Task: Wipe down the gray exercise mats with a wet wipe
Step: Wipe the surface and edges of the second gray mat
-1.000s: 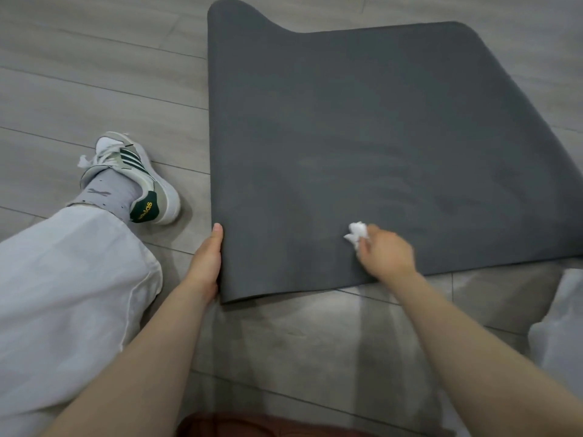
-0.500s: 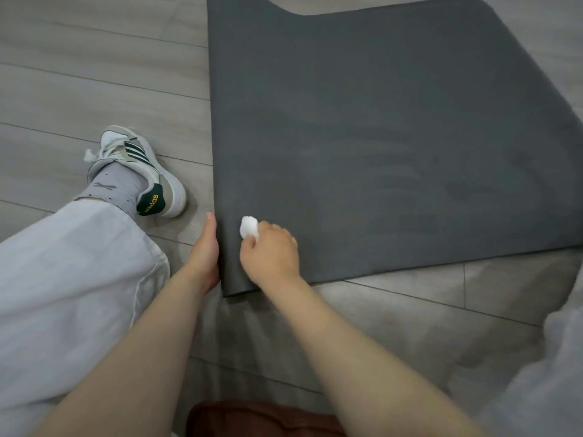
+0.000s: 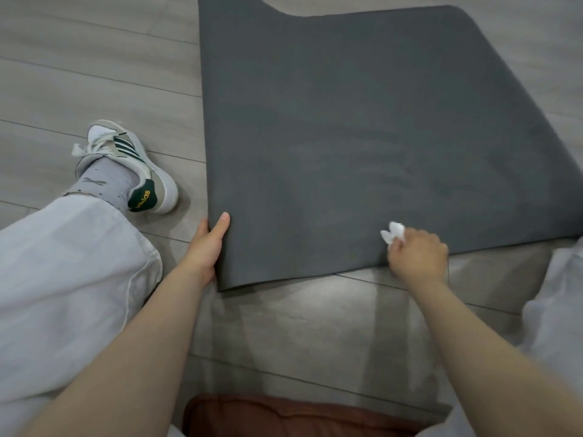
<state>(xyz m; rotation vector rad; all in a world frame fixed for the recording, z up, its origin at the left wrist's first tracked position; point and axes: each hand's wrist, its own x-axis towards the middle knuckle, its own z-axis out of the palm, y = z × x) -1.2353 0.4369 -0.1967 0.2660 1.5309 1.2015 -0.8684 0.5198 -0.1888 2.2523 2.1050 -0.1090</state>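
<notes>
A dark gray exercise mat (image 3: 347,121) lies spread on the floor in front of me, with faint damp streaks across its near half. My right hand (image 3: 418,257) grips a crumpled white wet wipe (image 3: 392,233) and presses it on the mat near the front edge, right of centre. My left hand (image 3: 208,244) holds the mat's near left corner, thumb on top and the other fingers hidden at or under the edge.
Gray wood-look floor planks (image 3: 94,74) surround the mat. My left leg in white trousers (image 3: 63,279) and a white and green sneaker (image 3: 126,165) lie left of the mat. A brown cushion (image 3: 299,414) sits under me. White cloth (image 3: 558,310) shows at the right.
My right hand has swept the wipe from right to the left corner and back right along the front edge. My left thumb now lies on top of the mat corner.
</notes>
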